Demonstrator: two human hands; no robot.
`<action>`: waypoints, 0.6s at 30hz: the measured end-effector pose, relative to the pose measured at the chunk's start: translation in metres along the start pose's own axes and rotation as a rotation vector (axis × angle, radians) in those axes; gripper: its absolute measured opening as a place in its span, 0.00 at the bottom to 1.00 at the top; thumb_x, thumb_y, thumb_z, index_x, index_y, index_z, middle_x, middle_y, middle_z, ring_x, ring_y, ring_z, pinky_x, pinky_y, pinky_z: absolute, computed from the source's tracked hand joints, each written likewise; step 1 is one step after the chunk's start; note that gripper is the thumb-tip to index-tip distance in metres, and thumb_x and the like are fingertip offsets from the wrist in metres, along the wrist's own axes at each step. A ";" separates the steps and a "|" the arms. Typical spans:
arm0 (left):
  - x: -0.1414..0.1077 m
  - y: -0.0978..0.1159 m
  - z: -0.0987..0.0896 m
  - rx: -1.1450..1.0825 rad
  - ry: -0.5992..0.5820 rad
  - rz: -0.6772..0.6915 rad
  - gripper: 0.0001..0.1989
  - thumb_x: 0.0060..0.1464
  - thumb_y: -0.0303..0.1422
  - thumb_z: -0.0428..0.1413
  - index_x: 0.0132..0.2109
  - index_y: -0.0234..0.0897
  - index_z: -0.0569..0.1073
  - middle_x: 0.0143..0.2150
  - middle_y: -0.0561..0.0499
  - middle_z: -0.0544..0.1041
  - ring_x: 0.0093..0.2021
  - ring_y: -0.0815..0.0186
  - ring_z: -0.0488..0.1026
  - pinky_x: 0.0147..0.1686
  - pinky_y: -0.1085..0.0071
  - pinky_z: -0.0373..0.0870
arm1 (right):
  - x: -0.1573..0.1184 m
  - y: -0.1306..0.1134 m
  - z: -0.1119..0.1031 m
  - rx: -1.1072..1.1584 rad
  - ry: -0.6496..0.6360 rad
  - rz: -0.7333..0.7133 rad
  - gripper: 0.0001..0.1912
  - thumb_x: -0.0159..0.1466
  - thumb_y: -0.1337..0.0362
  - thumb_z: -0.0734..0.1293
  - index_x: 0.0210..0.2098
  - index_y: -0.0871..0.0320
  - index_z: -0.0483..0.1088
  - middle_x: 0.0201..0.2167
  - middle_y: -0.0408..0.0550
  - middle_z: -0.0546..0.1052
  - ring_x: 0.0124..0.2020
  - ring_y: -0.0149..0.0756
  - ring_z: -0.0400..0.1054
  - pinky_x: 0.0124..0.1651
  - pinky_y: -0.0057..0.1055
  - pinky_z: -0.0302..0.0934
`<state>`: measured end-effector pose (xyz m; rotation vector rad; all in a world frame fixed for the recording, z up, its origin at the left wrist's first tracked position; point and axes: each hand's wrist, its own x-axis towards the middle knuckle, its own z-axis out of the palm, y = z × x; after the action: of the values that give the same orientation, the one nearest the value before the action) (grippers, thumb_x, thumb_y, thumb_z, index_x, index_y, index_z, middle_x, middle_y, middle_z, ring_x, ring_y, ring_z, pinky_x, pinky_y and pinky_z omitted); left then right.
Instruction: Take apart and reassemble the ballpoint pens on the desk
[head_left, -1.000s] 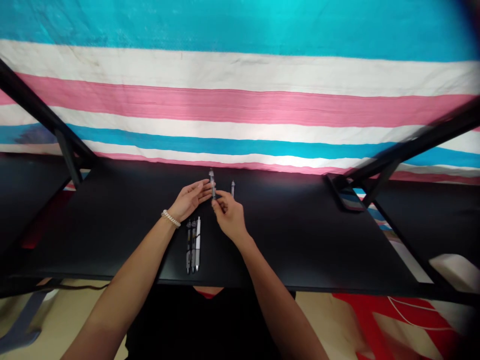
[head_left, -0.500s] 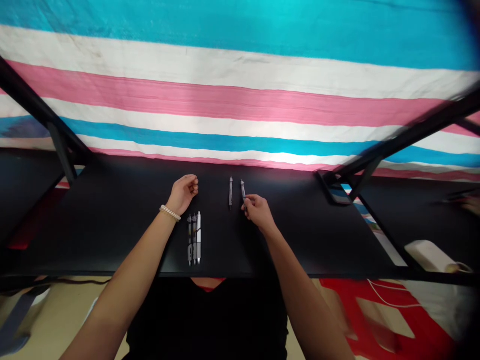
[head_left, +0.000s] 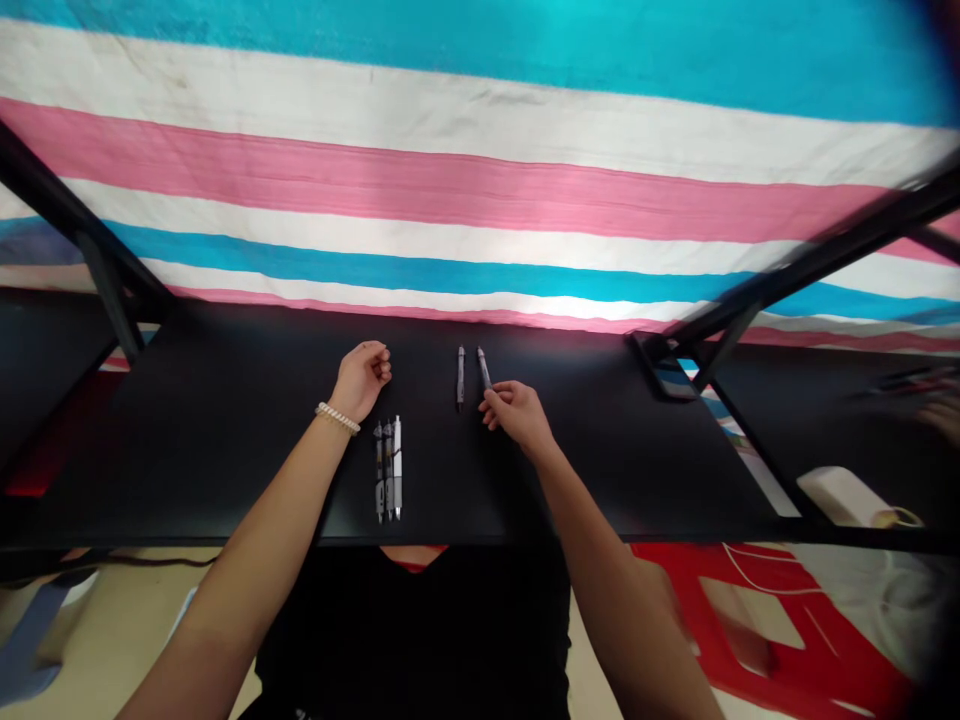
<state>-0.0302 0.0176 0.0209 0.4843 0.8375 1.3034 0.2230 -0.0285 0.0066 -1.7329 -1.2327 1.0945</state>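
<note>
My right hand [head_left: 516,414] pinches the lower end of a grey pen [head_left: 483,368], whose tip points away from me over the black table [head_left: 225,440]. Just left of it, a second grey pen [head_left: 460,380] lies alone, roughly parallel. My left hand [head_left: 363,376], with a beaded bracelet at the wrist, rests on the table with its fingers curled in and nothing visible in them. Below that hand, two dark-and-grey pens [head_left: 384,472] and a white pen [head_left: 397,470] lie side by side.
A dark phone-like object [head_left: 664,372] lies by the right black frame bar [head_left: 810,255]. Farther right are a white block [head_left: 844,497] with a cord and part of another person's hand [head_left: 941,415]. A striped cloth [head_left: 480,190] hangs behind the table.
The view has shifted slightly. The upper end of the pen in my right hand now tilts a little more to the left. My left hand keeps its curled pose.
</note>
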 end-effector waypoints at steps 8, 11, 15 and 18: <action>0.000 -0.001 0.001 0.033 0.000 0.015 0.09 0.43 0.30 0.62 0.29 0.36 0.67 0.26 0.55 0.67 0.23 0.75 0.63 0.23 0.76 0.58 | -0.007 -0.013 0.004 -0.420 0.033 -0.100 0.08 0.64 0.62 0.64 0.31 0.59 0.70 0.16 0.42 0.74 0.16 0.31 0.68 0.26 0.28 0.62; -0.001 -0.001 0.002 0.034 -0.004 0.020 0.09 0.43 0.29 0.62 0.29 0.36 0.67 0.26 0.55 0.67 0.23 0.75 0.62 0.23 0.76 0.58 | -0.007 -0.014 0.010 -0.485 0.064 -0.128 0.08 0.65 0.62 0.64 0.33 0.59 0.71 0.17 0.43 0.75 0.22 0.36 0.71 0.32 0.31 0.62; -0.001 -0.001 0.002 0.041 -0.005 0.025 0.08 0.43 0.29 0.61 0.28 0.36 0.67 0.25 0.55 0.67 0.23 0.75 0.62 0.23 0.76 0.58 | -0.005 -0.010 0.018 -0.544 0.107 -0.225 0.09 0.65 0.63 0.63 0.38 0.61 0.73 0.21 0.47 0.77 0.27 0.40 0.73 0.35 0.33 0.62; -0.001 -0.001 0.003 0.052 -0.007 0.027 0.08 0.43 0.29 0.61 0.28 0.36 0.67 0.25 0.55 0.67 0.23 0.75 0.62 0.23 0.76 0.58 | -0.004 -0.006 0.020 -0.578 0.127 -0.279 0.09 0.65 0.63 0.63 0.40 0.61 0.73 0.23 0.49 0.78 0.29 0.41 0.73 0.35 0.33 0.61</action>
<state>-0.0275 0.0170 0.0219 0.5426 0.8638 1.3068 0.2017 -0.0289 0.0050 -1.9209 -1.7608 0.4771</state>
